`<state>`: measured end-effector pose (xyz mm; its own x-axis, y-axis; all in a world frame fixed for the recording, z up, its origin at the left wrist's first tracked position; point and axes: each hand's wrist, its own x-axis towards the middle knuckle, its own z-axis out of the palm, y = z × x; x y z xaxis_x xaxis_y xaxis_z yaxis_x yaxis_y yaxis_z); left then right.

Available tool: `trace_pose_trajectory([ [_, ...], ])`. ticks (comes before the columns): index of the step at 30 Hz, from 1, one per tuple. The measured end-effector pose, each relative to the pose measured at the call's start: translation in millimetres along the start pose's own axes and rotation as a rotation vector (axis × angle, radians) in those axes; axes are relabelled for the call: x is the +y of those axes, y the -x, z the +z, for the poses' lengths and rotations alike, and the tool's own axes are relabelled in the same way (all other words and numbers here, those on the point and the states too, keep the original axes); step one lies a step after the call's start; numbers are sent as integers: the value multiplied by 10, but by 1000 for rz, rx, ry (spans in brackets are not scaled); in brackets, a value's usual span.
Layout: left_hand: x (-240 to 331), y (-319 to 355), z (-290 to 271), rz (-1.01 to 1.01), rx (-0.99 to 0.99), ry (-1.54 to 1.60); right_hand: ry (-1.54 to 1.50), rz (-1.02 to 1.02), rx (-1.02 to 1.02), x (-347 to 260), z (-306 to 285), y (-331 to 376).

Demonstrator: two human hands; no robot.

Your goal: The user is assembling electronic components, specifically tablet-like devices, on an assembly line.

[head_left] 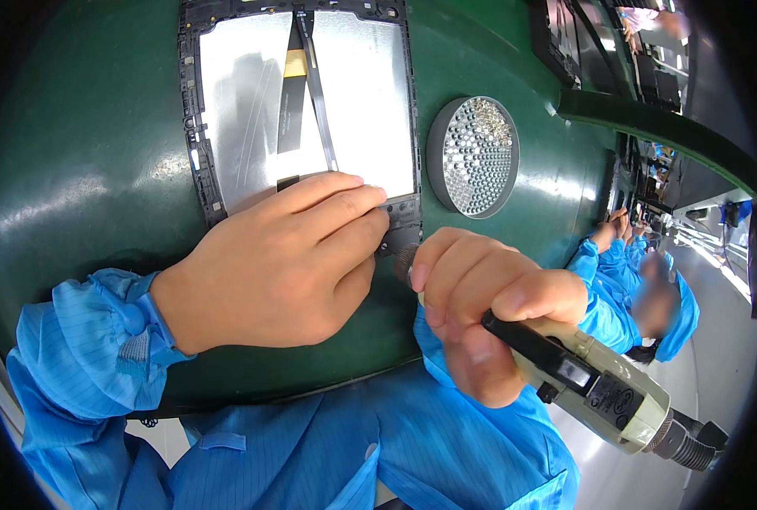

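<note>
A tablet chassis [362, 102] with a black frame, silver plates and a narrow dark strip lies on the green work surface. My left hand [289, 263] rests palm down over its near edge, fingers stretched out and pressing lightly on it, holding nothing. In my right hand [480, 306] is a cream and black electric screwdriver [599, 387], my fist wrapped round its body. Its knurled nose [405, 259] points at the chassis's near right corner; the bit's tip is too hidden to tell whether it touches.
Right of the chassis stands a round grey screw dish [430, 157] with many small screws in it. A curved green bar [667, 127] crosses the upper right. Beyond it sit a person in blue workwear [603, 297] and other workstations. The screwdriver's cord [693, 450] runs off at lower right.
</note>
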<state>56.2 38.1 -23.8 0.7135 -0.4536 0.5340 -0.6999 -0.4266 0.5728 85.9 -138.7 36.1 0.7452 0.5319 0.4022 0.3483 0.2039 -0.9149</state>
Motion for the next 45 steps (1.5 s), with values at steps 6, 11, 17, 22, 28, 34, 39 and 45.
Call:
trace_pose_trajectory([
  [6,-60,-69,-22,85,-79,-3,-109,-133,158,110,-17,67],
  [11,-34,-88,-9,96,-117,-27,-126,102,174,-51,-161,224],
  [17,29,-123,-95,38,-141,42,59,-196,295,-165,-967,86],
  [22,8,-198,-116,28,-124,-5,54,-138,546,-74,-1215,149],
  [28,25,-264,-126,-34,-179,3,77,-149,639,92,-1271,235],
  [34,53,-322,-129,-12,-229,18,37,-158,608,102,-1392,310],
  [39,89,-291,-130,30,-239,-38,134,-119,672,75,-1316,326],
  [45,174,-207,-168,54,-243,-171,112,-132,670,84,-1349,342],
])
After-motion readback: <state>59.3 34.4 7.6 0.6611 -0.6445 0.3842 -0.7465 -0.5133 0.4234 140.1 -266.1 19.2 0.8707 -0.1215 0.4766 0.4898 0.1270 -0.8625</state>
